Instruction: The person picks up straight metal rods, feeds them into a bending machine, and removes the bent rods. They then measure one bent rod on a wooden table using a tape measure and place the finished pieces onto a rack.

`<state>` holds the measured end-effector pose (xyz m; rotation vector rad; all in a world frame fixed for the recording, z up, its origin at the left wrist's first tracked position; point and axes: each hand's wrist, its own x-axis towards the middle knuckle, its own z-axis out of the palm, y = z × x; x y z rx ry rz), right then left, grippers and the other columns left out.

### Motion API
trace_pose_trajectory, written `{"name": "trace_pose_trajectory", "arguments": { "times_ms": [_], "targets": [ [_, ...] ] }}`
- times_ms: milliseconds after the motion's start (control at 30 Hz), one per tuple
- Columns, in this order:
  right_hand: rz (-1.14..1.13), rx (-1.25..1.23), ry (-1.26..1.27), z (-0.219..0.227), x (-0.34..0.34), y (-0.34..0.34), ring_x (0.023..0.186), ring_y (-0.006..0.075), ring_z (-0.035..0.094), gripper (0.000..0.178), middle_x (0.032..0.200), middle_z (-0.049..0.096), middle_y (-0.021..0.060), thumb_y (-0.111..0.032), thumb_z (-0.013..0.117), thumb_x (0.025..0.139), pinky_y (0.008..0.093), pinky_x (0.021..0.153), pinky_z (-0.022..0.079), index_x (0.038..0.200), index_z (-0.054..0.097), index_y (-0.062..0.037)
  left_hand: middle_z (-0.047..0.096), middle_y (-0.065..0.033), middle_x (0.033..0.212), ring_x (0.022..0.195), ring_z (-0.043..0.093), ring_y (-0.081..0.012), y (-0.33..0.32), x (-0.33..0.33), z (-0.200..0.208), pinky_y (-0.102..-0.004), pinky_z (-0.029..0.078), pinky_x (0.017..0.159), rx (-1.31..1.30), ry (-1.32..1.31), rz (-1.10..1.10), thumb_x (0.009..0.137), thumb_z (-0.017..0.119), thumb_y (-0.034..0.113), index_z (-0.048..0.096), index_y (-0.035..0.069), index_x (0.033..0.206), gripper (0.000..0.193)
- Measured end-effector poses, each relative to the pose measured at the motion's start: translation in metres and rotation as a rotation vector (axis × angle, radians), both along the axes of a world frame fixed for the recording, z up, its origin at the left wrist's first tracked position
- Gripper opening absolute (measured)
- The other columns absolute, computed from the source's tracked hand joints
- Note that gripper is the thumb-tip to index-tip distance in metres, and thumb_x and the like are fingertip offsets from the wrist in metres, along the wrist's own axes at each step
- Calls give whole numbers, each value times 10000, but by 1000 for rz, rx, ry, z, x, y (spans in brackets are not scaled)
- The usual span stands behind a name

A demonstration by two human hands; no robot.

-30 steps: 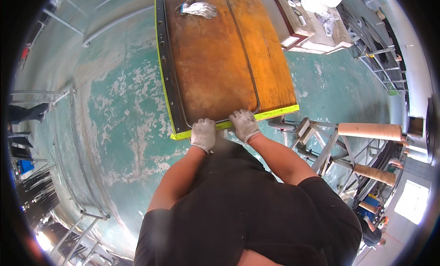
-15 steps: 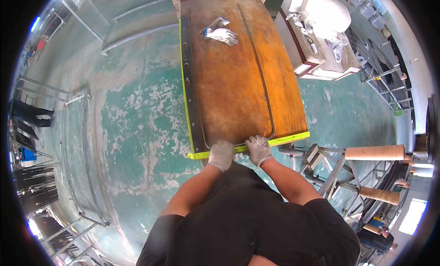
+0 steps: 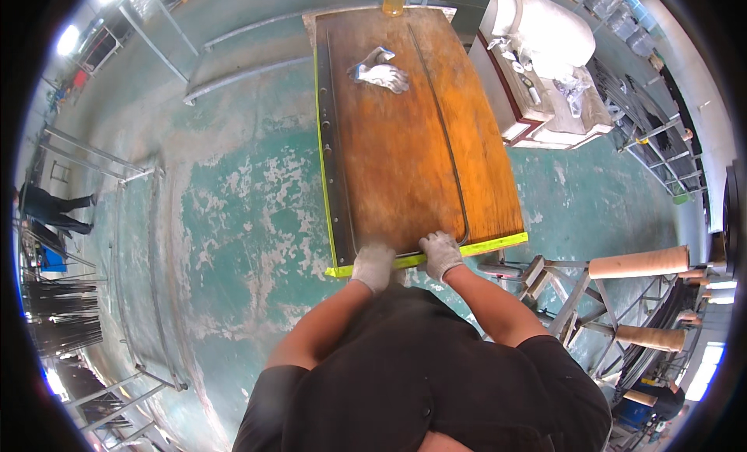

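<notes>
A thin dark rod (image 3: 440, 117), bent into a long U, lies on a worn wooden tabletop (image 3: 490, 156). Its rounded end runs along the near edge, beside yellow-green tape (image 3: 494, 243). My right hand (image 3: 441, 256), in a pale work glove, is closed over the rod near its right bend. My left hand (image 3: 373, 267), gloved too, is at the same edge near the left bend; motion smears its fingers. Along the table's left side runs a dark strip with holes (image 3: 331, 156). A spare pair of white-grey gloves (image 3: 380, 72) rests toward the far end.
A jar of yellowish liquid (image 3: 394, 0) stands at the far edge. To the right are a pale sofa-like seat (image 3: 572, 113) holding small items, and a metal rack with brown rolls (image 3: 638, 263). Metal frames (image 3: 249, 82) and another person (image 3: 54, 208) are at the left.
The view has shifted slightly, so the table sits lower and the jar shows more. Both my hands stay at the near edge, the left one blurred. The person at left has changed stance.
</notes>
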<state>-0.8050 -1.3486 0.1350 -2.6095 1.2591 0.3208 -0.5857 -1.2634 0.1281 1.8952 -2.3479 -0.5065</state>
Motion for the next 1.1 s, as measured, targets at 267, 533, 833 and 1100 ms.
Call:
{"name": "trace_pose_trajectory", "arguments": {
  "times_ms": [267,533,833,1100],
  "targets": [
    [-8,144,158,8,13,-16,1213,305,646,573,1181,719,107,-462,909,714,448,1035,532,1150,741,-130,725,-150,1078,1093,702,-352,-10,1,2,-468,585,924,93,1,8,869,714,203,747,107,1071,226],
    [32,98,94,-15,-3,-9,1177,312,658,348,1139,725,109,-418,847,790,469,998,536,1016,789,-160,728,-137,1068,1059,719,-333,-8,4,-18,-476,583,904,162,43,48,850,785,310,749,127,1067,286],
    [21,-111,-368,71,-20,7,994,338,679,158,928,704,105,-277,779,808,470,878,538,843,717,-136,670,-73,858,891,669,-322,21,21,93,-473,547,768,-364,211,54,778,779,166,733,165,902,133],
    [90,-571,-736,273,4,-20,799,313,630,269,820,644,61,-136,890,660,462,718,503,815,672,-147,669,-145,1141,1080,687,-346,-11,46,240,-425,564,943,-1051,315,374,776,773,-87,711,67,1133,394]
  ]
}}
